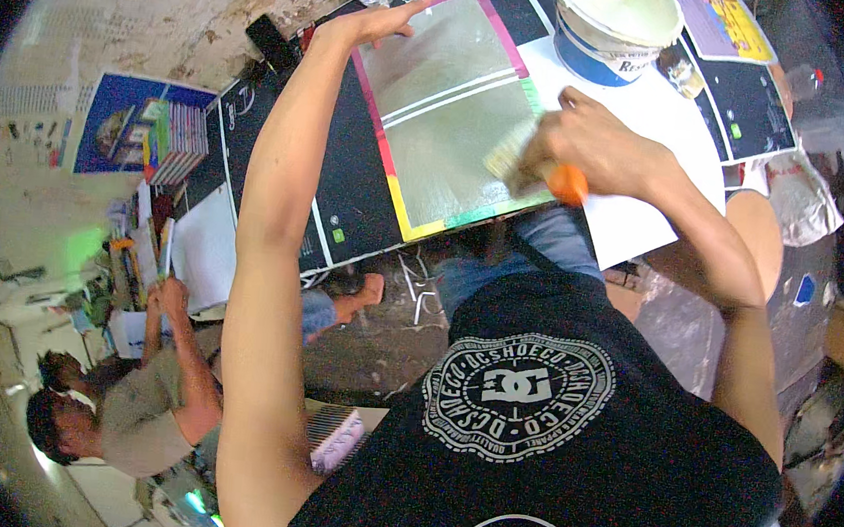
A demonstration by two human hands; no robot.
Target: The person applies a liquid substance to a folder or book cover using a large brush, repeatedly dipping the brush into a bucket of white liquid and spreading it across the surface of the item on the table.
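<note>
A flat greyish sheet (pixel 442 155) with a pink, red, yellow and green border lies in front of me, crossed by two white stripes. It looks wet or streaked on its surface. My left hand (pixel 378 24) rests at its far left corner, fingers stretched out. In my right hand (pixel 598 143) is a brush with an orange handle end (pixel 567 184); its pale bristles (pixel 508 155) are over the sheet's right side, blurred by motion. Just beyond that hand stands a white and blue bucket (pixel 610 61) holding a pale, creamy substance.
Black printed boards (pixel 345 222) cover the table under the sheet. White paper (pixel 636 227) lies under the bucket and my right arm. A stack of booklets (pixel 182 142) sits at the left, near another person (pixel 154 406) handling papers. A purple and yellow print (pixel 729 24) is far right.
</note>
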